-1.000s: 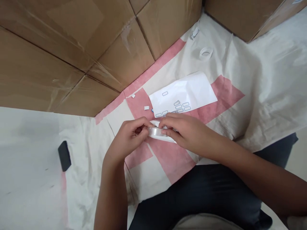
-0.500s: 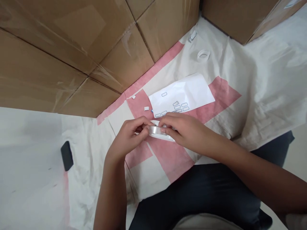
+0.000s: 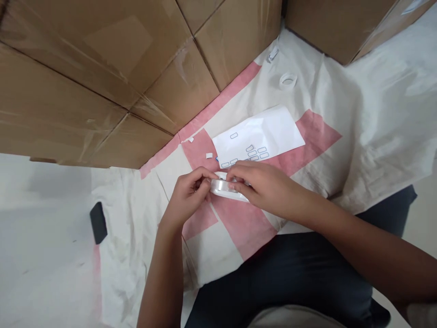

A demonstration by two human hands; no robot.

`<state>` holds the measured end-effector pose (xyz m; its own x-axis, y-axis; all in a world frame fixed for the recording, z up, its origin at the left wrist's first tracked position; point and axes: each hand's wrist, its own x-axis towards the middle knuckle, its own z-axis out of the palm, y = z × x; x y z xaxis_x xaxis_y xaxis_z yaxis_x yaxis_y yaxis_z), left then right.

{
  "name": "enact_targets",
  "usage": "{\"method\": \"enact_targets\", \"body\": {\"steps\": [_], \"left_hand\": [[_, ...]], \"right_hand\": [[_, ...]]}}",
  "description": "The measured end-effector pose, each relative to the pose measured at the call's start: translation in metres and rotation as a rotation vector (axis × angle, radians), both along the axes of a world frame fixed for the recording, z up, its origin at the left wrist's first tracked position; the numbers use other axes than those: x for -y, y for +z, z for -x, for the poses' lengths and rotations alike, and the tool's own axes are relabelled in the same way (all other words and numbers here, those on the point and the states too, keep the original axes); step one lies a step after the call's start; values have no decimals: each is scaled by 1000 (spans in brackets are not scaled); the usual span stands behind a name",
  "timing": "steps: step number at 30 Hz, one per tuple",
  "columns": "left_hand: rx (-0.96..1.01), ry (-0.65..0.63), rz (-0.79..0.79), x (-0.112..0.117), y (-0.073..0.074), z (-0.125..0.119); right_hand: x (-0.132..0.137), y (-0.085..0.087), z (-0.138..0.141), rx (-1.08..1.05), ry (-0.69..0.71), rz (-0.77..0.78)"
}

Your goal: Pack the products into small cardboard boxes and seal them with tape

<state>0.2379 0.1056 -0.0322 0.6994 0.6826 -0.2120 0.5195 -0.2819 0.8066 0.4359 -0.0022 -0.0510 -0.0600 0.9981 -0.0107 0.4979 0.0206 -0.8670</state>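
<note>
Between my two hands is a roll of clear tape [image 3: 220, 185] with a white plastic piece [image 3: 232, 196] under it, which looks like a tape dispenser. My left hand [image 3: 191, 193] pinches the roll's left edge with thumb and forefinger. From the right, my right hand [image 3: 264, 184] is closed on the roll's other side, its fingertips covering part of it. Just beyond my hands lies a white sheet of paper [image 3: 269, 130] printed with small rounded boxes. Small white paper pieces [image 3: 209, 156] lie left of the sheet.
Stacked cardboard boxes [image 3: 153, 68] wrapped in clear film stand at the back left, with another box [image 3: 327, 27] at the back right. On the pink and cream cloth [image 3: 239, 228] lies a white ring-shaped roll [image 3: 287, 80]. A dark flat object [image 3: 98, 223] is at the left.
The view has shifted slightly. Both hands stay closed around the tape roll in nearly the same place, with the roll's left end tipped a little differently.
</note>
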Motion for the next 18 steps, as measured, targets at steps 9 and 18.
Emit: {"method": "enact_targets", "body": {"steps": [9,18], "left_hand": [[-139,-6,-148,15,9,-7],[-244,-15,-242,21,16,-9]], "right_hand": [[0,1,-1,5,8,-14],[3,1,0,29,-11,-27]]}}
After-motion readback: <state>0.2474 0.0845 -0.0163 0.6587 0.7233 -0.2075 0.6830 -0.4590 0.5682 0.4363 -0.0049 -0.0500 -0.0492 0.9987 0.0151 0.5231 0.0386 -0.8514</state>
